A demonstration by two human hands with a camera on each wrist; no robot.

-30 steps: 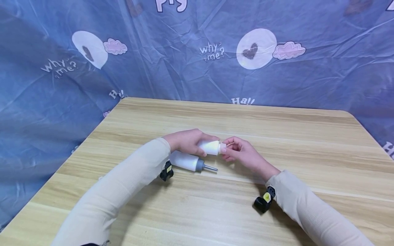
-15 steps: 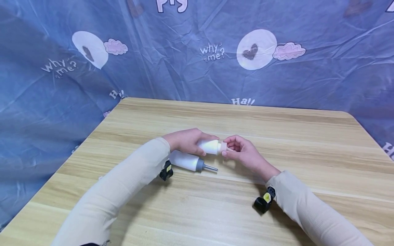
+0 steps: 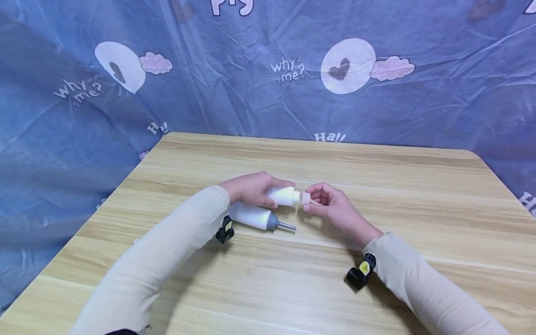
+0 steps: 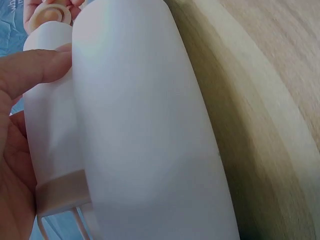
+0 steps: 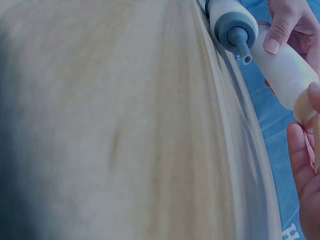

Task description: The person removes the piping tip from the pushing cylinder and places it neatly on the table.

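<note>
My left hand [image 3: 253, 187] grips a white squeeze bottle [image 3: 281, 196], which lies on its side with its neck to the right. My right hand [image 3: 335, 204] pinches a pale pink nozzle cap [image 3: 306, 198] at the mouth of that bottle. In the left wrist view, the ringed inner side of the cap [image 4: 51, 17] faces the camera; whether it still touches the neck, I cannot tell. Beside my left wrist lies a second white squeeze bottle [image 3: 251, 216] with a grey nozzle cap [image 3: 272, 222]. A beige band with thin prongs [image 4: 62, 192] shows at the held bottle's lower end.
The wooden table [image 3: 268, 288] carries both bottles. A blue printed cloth [image 3: 234, 70] hangs behind it and along the left side. Black wrist cameras [image 3: 225, 230] stick out below both sleeves.
The nozzle cap has shifted slightly right, and a bit more of the bottle's neck shows. My left hand and its bottle have moved slightly up and left. The grey-capped bottle lies nearly unchanged.
</note>
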